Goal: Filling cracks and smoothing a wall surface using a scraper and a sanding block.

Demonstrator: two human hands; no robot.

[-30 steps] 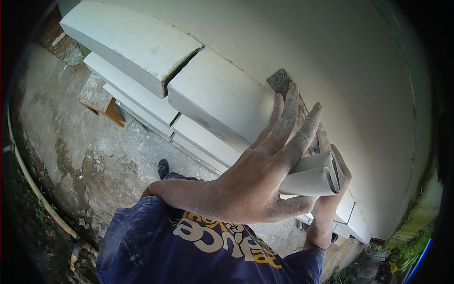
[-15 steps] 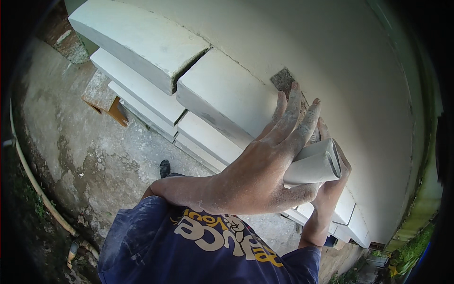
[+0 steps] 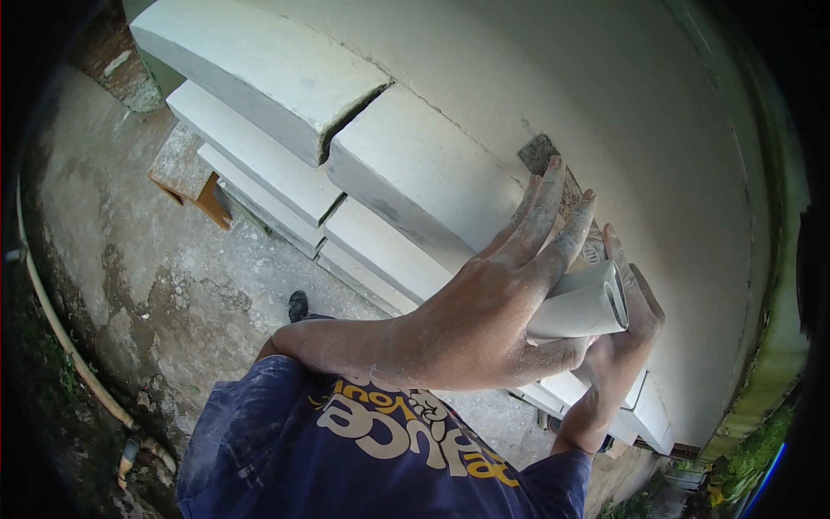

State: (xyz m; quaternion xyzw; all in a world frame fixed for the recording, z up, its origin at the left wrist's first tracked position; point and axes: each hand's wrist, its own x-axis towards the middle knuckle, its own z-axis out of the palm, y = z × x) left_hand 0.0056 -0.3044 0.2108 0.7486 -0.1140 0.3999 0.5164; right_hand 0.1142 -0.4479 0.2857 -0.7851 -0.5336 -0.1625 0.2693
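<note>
Against the white wall, my left hand point(image 3: 493, 303) has its long fingers stretched along a narrow, dusty dark blade, part of what looks like a plastering trowel point(image 3: 539, 154). Between its thumb and fingers sits the trowel's pale grey, flattened tube-like handle point(image 3: 577, 307). White powder coats the skin. Farther right and partly hidden behind that handle, my right hand point(image 3: 624, 342) is closed around the tool's right part, one finger pointing up beside the blade. The blade lies at the wall's surface, just above a ledge of white blocks point(image 3: 419, 164).
Thick white slabs point(image 3: 259, 65) project in stepped layers along the wall point(image 3: 657, 199), with dark gaps between them. A powder-covered stool point(image 3: 186, 169) stands on the stained concrete floor point(image 3: 207, 285). At far left a pipe point(image 3: 69, 342) runs along the ground. Green plants point(image 3: 752, 467) grow at lower right.
Both hands and the trowel have slid a little to the right along the wall. The grip looks the same.
</note>
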